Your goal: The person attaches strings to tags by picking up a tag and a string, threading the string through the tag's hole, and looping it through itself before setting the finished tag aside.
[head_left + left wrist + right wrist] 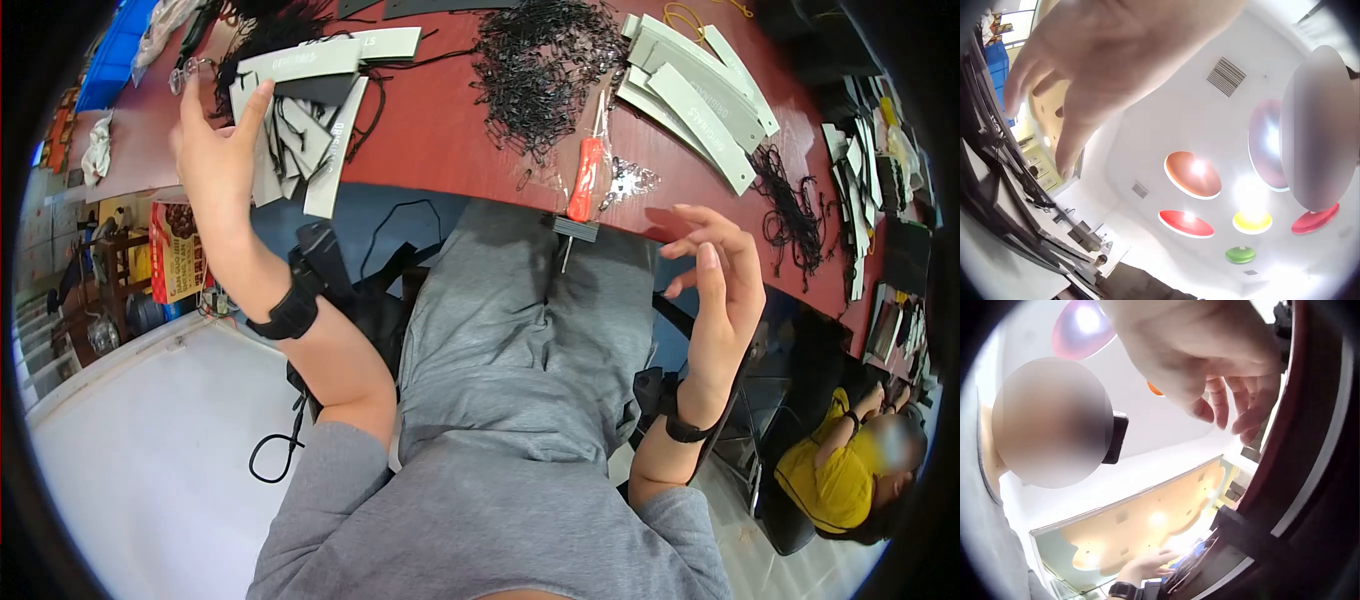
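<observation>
My left hand (220, 165) is over the left side of the table, with index finger and thumb spread and nothing visible between them. Beside it lies a pile of grey printed tags (300, 62) with black cords. The index fingertip overlaps some small shiny metal loops (188, 72) in the head view. In the left wrist view the same hand (1104, 56) shows loosely bent fingers. My right hand (725, 275), its fingers relaxed and holding nothing, hovers by the table's front edge. To its left is a red-handled tool (587, 178) with a thin metal shaft.
A heap of small black fasteners (530, 75) lies mid-table. Grey tags (690, 110) fan out at the right, near a bundle of black cords (790, 210). A clear plastic bag (632, 180) lies beside the tool. Someone in a yellow top (825, 465) sits at the far right.
</observation>
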### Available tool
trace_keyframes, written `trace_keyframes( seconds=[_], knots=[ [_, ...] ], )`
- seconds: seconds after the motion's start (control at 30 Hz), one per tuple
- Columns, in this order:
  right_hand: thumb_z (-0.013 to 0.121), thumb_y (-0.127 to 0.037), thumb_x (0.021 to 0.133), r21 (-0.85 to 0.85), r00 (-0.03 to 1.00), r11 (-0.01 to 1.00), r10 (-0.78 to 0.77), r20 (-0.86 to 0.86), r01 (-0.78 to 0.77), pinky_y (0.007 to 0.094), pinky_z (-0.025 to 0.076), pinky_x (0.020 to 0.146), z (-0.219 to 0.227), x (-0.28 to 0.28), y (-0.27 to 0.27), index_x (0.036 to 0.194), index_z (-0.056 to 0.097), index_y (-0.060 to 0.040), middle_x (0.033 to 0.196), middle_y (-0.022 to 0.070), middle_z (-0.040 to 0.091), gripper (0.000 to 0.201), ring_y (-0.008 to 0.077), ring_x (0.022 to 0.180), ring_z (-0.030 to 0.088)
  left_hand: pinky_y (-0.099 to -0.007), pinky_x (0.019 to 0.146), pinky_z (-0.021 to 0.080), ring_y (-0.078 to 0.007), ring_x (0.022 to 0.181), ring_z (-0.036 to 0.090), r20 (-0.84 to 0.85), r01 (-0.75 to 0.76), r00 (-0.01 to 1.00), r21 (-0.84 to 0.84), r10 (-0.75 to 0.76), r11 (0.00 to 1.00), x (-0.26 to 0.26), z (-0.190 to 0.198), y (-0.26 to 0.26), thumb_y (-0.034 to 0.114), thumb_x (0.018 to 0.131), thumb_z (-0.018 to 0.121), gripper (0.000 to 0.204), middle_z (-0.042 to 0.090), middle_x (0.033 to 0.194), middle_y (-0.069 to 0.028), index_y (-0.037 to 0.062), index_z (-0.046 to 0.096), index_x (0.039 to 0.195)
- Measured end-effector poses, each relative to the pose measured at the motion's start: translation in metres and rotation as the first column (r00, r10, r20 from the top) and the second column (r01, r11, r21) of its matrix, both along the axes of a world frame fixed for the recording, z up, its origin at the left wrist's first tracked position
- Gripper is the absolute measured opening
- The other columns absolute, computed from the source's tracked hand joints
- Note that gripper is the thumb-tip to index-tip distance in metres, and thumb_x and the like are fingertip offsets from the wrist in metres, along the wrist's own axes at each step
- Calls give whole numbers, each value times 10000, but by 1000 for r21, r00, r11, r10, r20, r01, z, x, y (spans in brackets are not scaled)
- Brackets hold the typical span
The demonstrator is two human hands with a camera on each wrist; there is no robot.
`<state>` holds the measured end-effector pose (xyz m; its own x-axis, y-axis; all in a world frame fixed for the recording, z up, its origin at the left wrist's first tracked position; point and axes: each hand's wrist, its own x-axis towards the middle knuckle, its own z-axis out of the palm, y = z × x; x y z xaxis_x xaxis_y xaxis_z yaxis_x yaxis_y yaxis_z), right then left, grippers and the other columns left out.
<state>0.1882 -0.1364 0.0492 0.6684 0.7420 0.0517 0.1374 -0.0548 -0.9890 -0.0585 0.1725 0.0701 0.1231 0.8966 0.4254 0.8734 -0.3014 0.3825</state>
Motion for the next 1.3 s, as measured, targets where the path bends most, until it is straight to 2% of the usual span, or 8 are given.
trace_keyframes(
  seconds=[0.2, 0.27, 0.4, 0.6, 0.67, 0.8, 1.07, 1.3],
  knots=[
    [704, -179, 827, -200, 776, 891, -223, 590, 408, 230, 450, 603, -10, 32, 12, 1054, 623, -61, 1072, 47, 604, 268, 143, 846, 579, -285, 745, 480, -153, 821, 601, 338, 117, 931, 76, -136, 990, 18, 1, -43, 295, 852, 694, 469, 611, 1122, -112, 44, 588, 1234],
    [738, -242, 792, -110, 335, 813, -108, 936, 571, 324, 475, 750, -14, 46, 20, 1043, 651, -109, 1071, 49, 585, 297, 229, 940, 559, -259, 710, 464, -115, 802, 576, 375, 142, 912, 84, -163, 986, 25, -2, -64, 208, 871, 671, 364, 630, 1076, -78, 47, 618, 1193],
    [763, -282, 757, -198, 477, 822, -100, 873, 534, 380, 452, 838, -15, 58, 16, 1049, 656, -131, 1088, 50, 573, 345, 268, 973, 539, -246, 790, 471, -109, 877, 594, 364, 223, 902, 67, -231, 973, 32, -10, -94, 151, 920, 604, 278, 665, 1044, -75, 31, 629, 1171],
    [761, -82, 768, -107, 667, 843, -333, 667, 527, 210, 442, 666, -1, 46, 10, 1029, 621, -52, 967, 31, 602, 297, 125, 831, 571, -262, 759, 481, -151, 818, 625, 449, 440, 781, 98, -434, 893, 50, -21, -118, 47, 871, 628, 126, 680, 899, -82, -10, 685, 968],
    [736, -2, 780, 240, 821, 895, -443, 360, 377, 190, 437, 620, 6, 38, 6, 1059, 575, -22, 956, 33, 607, 323, 97, 790, 572, -280, 736, 497, -182, 803, 638, 487, 556, 696, 99, -527, 825, 54, -22, -125, 9, 842, 638, 109, 674, 887, -103, -13, 685, 938],
    [685, 98, 768, 248, 982, 968, -88, 169, 44, 225, 488, 645, 23, 17, -21, 1050, 538, 14, 915, 112, 638, 329, 149, 784, 629, -293, 697, 502, -217, 775, 636, 566, 734, 506, 115, -651, 670, 59, -23, -145, 3, 782, 672, 141, 666, 865, -127, -14, 686, 921],
    [740, 26, 726, -89, 898, 945, 328, 294, -316, 240, 494, 568, -1, -31, 5, 1065, 628, -37, 802, 56, 661, 362, 131, 680, 633, -292, 667, 492, -217, 768, 632, 651, 939, 345, -235, -676, 253, 48, -47, -167, 109, 743, 753, 228, 676, 857, -97, -5, 684, 929],
    [693, 62, 765, -51, 956, 976, 218, 195, -212, 274, 557, 675, -29, -41, 20, 1101, 585, -24, 828, 75, 664, 364, 164, 754, 673, -266, 493, 382, -155, 623, 533, 629, 882, 460, -242, -626, 405, 57, -81, -174, 51, 771, 719, 114, 629, 740, -73, -14, 662, 844]
  ],
)
